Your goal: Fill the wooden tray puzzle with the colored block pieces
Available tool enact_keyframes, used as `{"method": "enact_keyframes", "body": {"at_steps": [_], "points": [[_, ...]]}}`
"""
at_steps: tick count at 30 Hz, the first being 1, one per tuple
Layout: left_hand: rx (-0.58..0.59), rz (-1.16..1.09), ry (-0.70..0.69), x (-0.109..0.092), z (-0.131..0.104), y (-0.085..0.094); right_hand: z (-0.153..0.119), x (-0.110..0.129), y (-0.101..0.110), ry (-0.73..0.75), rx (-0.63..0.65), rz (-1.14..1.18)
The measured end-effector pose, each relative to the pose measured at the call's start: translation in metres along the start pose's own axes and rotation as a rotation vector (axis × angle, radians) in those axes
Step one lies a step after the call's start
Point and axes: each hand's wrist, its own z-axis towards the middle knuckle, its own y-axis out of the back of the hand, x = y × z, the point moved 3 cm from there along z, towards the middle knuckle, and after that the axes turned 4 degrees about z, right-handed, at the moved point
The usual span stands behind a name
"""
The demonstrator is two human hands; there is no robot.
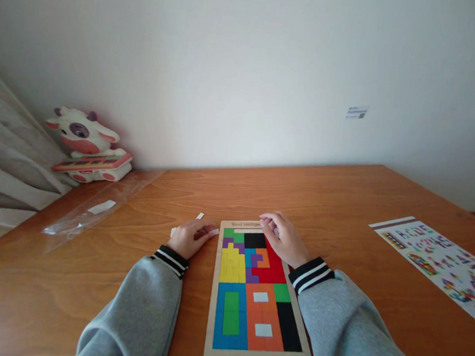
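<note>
A wooden puzzle board lies upright before me, filled with coloured block pieces; a narrow pale strip shows at its top. Left of its upper edge is my left hand, its fingers closed together on a small white puzzle piece. Other white pieces lie just beyond and beside that hand, one partly covered. My right hand rests over the board's upper right corner, fingers curled with thumb and index close together. Whatever is between those fingertips is hidden. Red pieces show beneath it.
A cow-shaped toy keyboard stands at the back left against the wall, with a clear plastic bag in front of it. A printed pattern sheet lies at the right. Curtain hangs along the left table edge.
</note>
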Motion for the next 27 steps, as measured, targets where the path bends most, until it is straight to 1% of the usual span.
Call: {"method": "enact_keyframes", "body": {"at_steps": [2, 4, 6, 8, 9, 11, 14, 17, 19, 21, 23, 27], "points": [[-0.052, -0.034, 0.016, -0.007, 0.002, -0.001, 0.0, 0.003, -0.001, 0.009, 0.004, -0.003], [-0.159, -0.073, 0.026, -0.016, 0.005, -0.003, 0.001, 0.007, -0.002, 0.037, 0.02, -0.006], [-0.289, -0.147, 0.046, -0.028, 0.009, -0.007, 0.001, 0.012, -0.006, 0.074, 0.052, -0.007], [-0.361, -0.257, 0.043, -0.043, 0.015, -0.016, 0.0, 0.014, -0.01, 0.106, 0.088, 0.003], [-0.361, -0.307, 0.027, -0.05, 0.018, -0.021, 0.0, 0.015, -0.012, 0.116, 0.104, 0.01], [-0.304, -0.366, -0.045, -0.065, 0.023, -0.032, -0.001, 0.014, -0.015, 0.126, 0.131, 0.027], [-0.23, -0.375, -0.13, -0.078, 0.027, -0.039, -0.001, 0.012, -0.016, 0.113, 0.149, 0.046], [-0.246, -0.355, -0.129, -0.078, 0.027, -0.04, 0.0, 0.011, -0.012, 0.1, 0.132, 0.069], [-0.251, -0.327, -0.106, -0.075, 0.027, -0.04, 0.001, 0.01, -0.009, 0.075, 0.089, 0.058], [-0.241, -0.28, -0.074, -0.071, 0.027, -0.041, 0.002, 0.006, -0.006, 0.019, 0.028, 0.03], [-0.22, -0.223, -0.043, -0.068, 0.027, -0.042, 0.003, 0.0, -0.005, -0.037, -0.005, 0.004], [-0.199, -0.147, -0.031, -0.066, 0.027, -0.043, 0.002, -0.008, -0.008, -0.058, 0.039, -0.061]]}}
